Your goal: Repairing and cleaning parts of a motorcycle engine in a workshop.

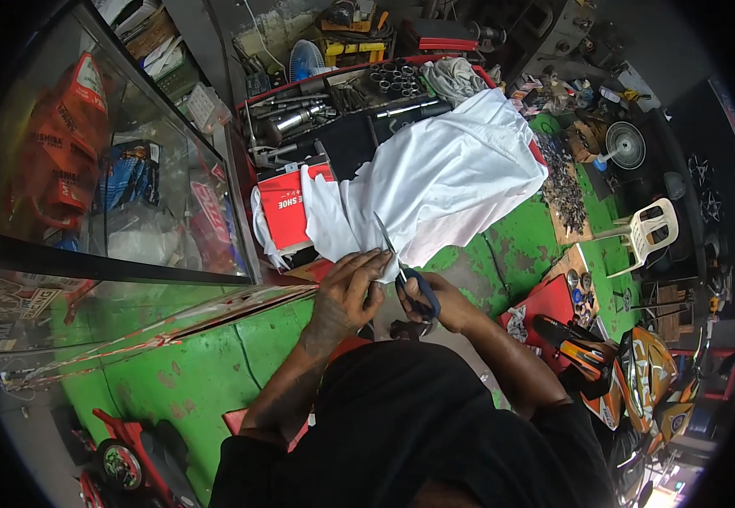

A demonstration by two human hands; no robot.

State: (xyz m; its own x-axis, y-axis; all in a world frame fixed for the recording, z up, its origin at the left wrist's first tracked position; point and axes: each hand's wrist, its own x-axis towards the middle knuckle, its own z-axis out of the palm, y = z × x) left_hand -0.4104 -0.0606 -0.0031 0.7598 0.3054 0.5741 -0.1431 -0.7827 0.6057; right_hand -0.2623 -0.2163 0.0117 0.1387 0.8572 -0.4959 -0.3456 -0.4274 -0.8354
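Note:
A large white cloth (456,173) lies draped over the red tool cart (243,157), its near end hanging toward me. My left hand (346,292) is closed on the near edge of this cloth, fingers pinching it. Just to the right, my right hand (445,303) grips a pair of scissors (421,292) by the dark blue handles. The blades point away from me and lie against the cloth beside my left fingertips; whether they are parted is hard to make out. A red box (283,212) sits left of the cloth, partly covered by it.
Sockets (395,78) and other metal tools fill the cart's far side. A glass display case (236,222) stands at left. To the right are a white plastic chair (649,234), a fan (624,146) and an orange motorcycle (638,372). Another red motorcycle (135,453) is lower left.

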